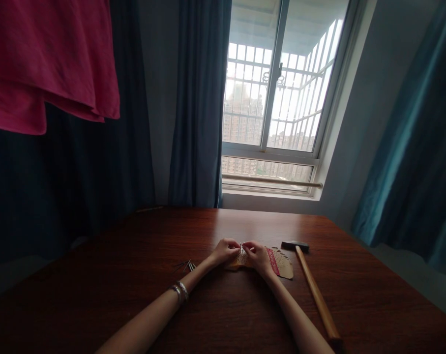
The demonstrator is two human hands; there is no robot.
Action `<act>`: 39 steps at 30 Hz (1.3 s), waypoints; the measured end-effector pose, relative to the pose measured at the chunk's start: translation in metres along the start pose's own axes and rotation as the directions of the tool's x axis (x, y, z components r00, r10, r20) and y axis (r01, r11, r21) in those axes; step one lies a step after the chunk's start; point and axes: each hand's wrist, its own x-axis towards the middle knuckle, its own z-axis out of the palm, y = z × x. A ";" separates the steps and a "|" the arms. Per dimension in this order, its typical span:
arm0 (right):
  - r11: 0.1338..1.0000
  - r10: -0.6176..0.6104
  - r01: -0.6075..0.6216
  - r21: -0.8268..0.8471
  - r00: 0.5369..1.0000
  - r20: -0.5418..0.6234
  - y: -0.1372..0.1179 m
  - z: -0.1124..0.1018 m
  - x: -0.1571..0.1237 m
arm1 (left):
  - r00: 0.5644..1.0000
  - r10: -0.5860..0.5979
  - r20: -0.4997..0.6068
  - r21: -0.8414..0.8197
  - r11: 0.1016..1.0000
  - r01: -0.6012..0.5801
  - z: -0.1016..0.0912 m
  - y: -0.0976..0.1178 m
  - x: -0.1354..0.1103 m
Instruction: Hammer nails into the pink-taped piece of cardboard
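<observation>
Ahead of me on the table lies a piece of brown cardboard [284, 265] with a red printed band and many small holes or dots. Over its left part my left hand [226, 250] and my right hand [255, 254] meet, fingers pinched. Between their fingertips stands a thin upright nail [241, 248], which both seem to grip. Whether its point touches the cardboard is too small to tell. Beneath the cardboard's left end shows a yellowish edge [230, 268]. Several loose nails [189, 266] lie to the left of my left hand.
A hammer [314, 290] with a wooden handle lies right of the cardboard, its dark head pointing away. The glossy brown table [223, 314] reaches back towards a barred window [274, 98]. Blue curtains [198, 108] hang behind, and pink cloth [53, 64] hangs at upper left.
</observation>
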 end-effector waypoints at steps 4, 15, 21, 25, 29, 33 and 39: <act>1.000 -0.006 0.006 -0.029 1.000 0.001 -0.002 -0.001 -0.002 | 1.000 -0.018 -0.019 0.018 1.000 0.018 0.004 -0.002 0.001; 0.985 -0.039 0.045 -0.165 0.998 0.043 -0.010 -0.004 -0.008 | 0.995 0.054 0.089 -0.031 0.998 -0.051 -0.002 -0.010 0.007; 0.982 -0.052 0.062 -0.180 0.997 0.060 -0.013 -0.006 -0.008 | 0.991 0.123 0.048 -0.047 0.992 -0.121 0.001 -0.011 0.013; 0.982 -0.049 0.059 -0.181 0.997 0.059 -0.010 -0.006 -0.007 | 0.985 0.165 0.052 -0.109 0.981 -0.158 0.002 -0.007 0.013; 0.987 -0.052 0.060 -0.151 0.997 0.058 -0.008 -0.006 -0.008 | 0.985 0.130 0.110 -0.186 0.977 -0.109 0.001 -0.003 0.010; 0.991 -0.056 0.062 -0.123 0.997 0.051 -0.008 -0.007 -0.009 | 0.996 0.039 0.078 -0.146 0.989 -0.027 0.005 -0.001 0.009; 0.990 -0.015 0.023 -0.141 0.998 0.054 -0.005 -0.005 -0.008 | 1.000 -0.003 -0.025 -0.089 0.996 0.001 0.009 0.006 0.006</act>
